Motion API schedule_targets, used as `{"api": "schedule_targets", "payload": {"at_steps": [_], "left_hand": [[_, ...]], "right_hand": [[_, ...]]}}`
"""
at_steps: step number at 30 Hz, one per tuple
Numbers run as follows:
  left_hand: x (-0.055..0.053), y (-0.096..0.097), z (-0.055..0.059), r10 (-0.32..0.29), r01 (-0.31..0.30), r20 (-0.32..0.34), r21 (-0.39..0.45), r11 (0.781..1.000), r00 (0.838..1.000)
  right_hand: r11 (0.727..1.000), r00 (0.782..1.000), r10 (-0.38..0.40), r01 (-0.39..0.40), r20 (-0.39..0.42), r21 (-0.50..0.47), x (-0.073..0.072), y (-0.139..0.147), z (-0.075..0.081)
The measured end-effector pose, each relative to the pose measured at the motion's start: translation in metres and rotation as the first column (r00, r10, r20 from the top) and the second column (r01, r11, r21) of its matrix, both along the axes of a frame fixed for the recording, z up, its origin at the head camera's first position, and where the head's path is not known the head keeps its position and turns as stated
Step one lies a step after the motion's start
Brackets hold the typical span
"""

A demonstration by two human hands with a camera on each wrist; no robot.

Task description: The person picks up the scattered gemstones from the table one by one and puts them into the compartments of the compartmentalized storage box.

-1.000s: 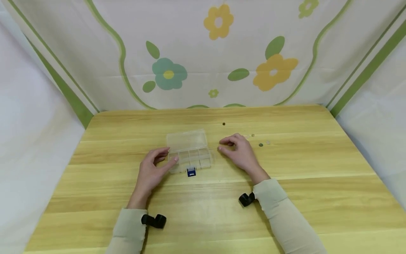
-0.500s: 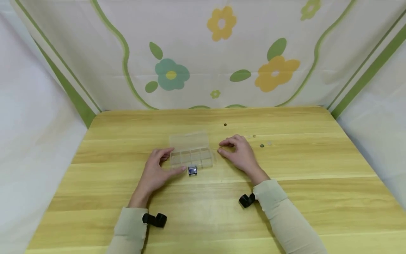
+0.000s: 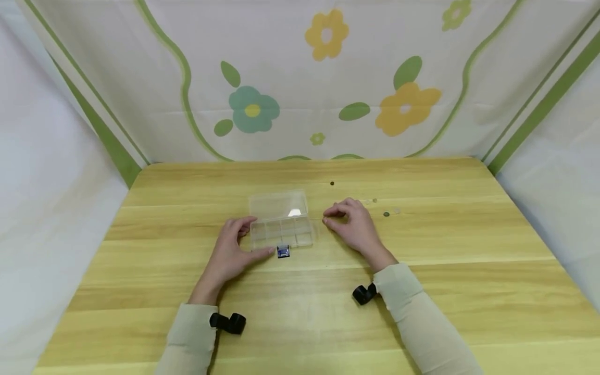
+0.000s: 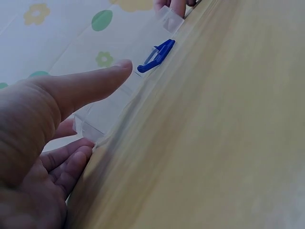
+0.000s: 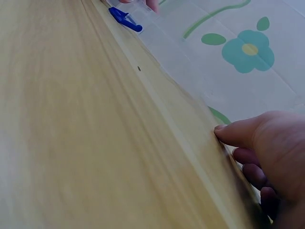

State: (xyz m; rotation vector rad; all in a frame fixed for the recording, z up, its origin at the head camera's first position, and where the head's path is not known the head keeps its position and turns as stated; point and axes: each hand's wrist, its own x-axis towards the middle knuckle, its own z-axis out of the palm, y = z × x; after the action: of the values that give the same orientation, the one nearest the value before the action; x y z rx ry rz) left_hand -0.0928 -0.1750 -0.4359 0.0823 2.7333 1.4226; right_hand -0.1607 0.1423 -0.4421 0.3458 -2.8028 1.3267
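A clear plastic compartment box (image 3: 281, 232) lies on the table with its lid (image 3: 276, 205) raised at the back. Its blue latch (image 3: 283, 251) hangs at the front edge. My left hand (image 3: 234, 252) holds the box's left end, thumb along the front and fingers at the left side. In the left wrist view the fingers (image 4: 71, 162) touch the end wall near the table. My right hand (image 3: 353, 224) rests just right of the box, thumb and forefinger curled close together. Whether a tiny thing lies between those fingertips cannot be made out.
Several small button-like pieces lie to the right: a dark one (image 3: 332, 183) toward the back, a greenish one (image 3: 386, 214), and pale ones such as this clear piece (image 3: 397, 211). A flowered curtain (image 3: 309, 78) stands behind the wooden table (image 3: 300, 323).
My left thumb has moved from over the box to its front edge, near the latch. The lid and latch have shifted slightly. The right hand has stayed nearly still.
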Motion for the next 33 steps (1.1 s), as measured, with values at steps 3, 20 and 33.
{"api": "schedule_targets", "payload": {"at_steps": [3, 20, 33], "left_hand": [[-0.001, 0.003, 0.000, 0.004, -0.004, -0.010, -0.001, 1.000, 1.000], [0.003, 0.003, 0.002, 0.023, -0.023, -0.002, 0.026, 0.999, 1.000], [0.002, 0.003, 0.002, 0.031, -0.031, -0.022, 0.032, 0.999, 0.999]], "right_hand": [[1.000, 1.000, 0.004, -0.004, 0.005, 0.005, -0.001, 0.002, 0.003], [1.000, 1.000, -0.021, 0.021, 0.003, -0.014, 0.009, 0.002, 0.001], [0.999, 0.999, -0.033, 0.033, 0.011, -0.020, 0.009, 0.002, 0.003]]}}
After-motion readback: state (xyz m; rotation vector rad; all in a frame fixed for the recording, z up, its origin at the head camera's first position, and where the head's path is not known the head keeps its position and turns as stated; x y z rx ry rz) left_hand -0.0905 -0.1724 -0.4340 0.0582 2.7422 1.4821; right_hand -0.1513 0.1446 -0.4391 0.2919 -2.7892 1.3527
